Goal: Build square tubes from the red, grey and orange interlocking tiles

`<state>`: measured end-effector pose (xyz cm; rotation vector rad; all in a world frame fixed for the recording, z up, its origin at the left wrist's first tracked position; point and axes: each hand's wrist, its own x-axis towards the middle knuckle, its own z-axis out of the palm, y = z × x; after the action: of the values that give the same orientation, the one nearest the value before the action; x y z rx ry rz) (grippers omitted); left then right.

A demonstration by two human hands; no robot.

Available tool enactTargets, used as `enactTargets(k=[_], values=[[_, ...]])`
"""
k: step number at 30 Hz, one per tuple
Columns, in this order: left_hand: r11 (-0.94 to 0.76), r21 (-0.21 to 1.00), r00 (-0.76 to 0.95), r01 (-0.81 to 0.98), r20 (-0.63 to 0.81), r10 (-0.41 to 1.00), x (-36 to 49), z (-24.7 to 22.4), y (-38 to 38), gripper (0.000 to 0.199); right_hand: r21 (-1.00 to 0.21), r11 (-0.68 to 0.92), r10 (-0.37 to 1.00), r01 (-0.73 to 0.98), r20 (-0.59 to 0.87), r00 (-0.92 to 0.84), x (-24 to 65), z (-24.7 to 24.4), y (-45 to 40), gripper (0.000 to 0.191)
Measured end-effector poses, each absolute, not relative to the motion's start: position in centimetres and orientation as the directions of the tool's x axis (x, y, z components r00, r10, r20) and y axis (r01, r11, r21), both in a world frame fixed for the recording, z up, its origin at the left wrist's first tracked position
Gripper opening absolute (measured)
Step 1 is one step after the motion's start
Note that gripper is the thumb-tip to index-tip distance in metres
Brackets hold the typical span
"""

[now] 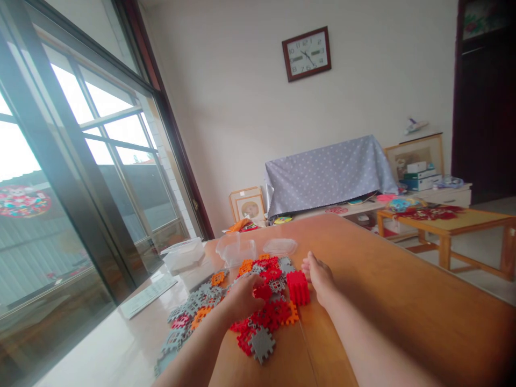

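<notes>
Likely light and stiff, notched gray pieces [203, 299] overlap across the surface [374, 274], best lifted by their toothed edges. The left hand [245, 295] curves thumb and fingers around a red piece [262, 292]; whether it pinches cannot be told. Rightward, a bright, ribbed red stack [298, 288], probably steadiest gripped by opposite sides, stands just beside the half-open right hand [321, 277].

Has both bare forearms [197, 343] out fwd, angled in twd each other. Holds L hand [245, 295] approx. palm down, fingers curved, thumb spread apart. Has R hand [320, 274] on edge, thumb side up, fingers part-bent.
</notes>
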<state>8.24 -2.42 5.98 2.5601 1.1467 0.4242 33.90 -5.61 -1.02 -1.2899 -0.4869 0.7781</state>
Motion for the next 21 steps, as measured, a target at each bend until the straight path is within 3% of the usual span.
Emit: enactTargets(k=[8, 15, 21], values=[[-0.712, 0.499, 0.694, 0.494, 0.267, 0.669, 11.5, 9.5, -3.7, 0.037, -0.96, 0.074, 0.745, -0.271, -0.127, 0.655, 33.9, -0.4, -5.9, 0.056], [-0.779, 0.495, 0.768, 0.384, 0.297, 0.568, 15.2, 10.4, -4.6, 0.034, -0.952, 0.067, 0.746, -0.298, -0.151, 0.648, 33.9, 0.3, -6.3, 0.056], [-0.796, 0.462, 0.792, 0.391, 0.27, 0.547, 16.1, 9.9, -4.7, 0.035, -0.95, 0.066, 0.753, -0.306, -0.154, 0.64, 34.1, 0.5, -6.3, 0.057]])
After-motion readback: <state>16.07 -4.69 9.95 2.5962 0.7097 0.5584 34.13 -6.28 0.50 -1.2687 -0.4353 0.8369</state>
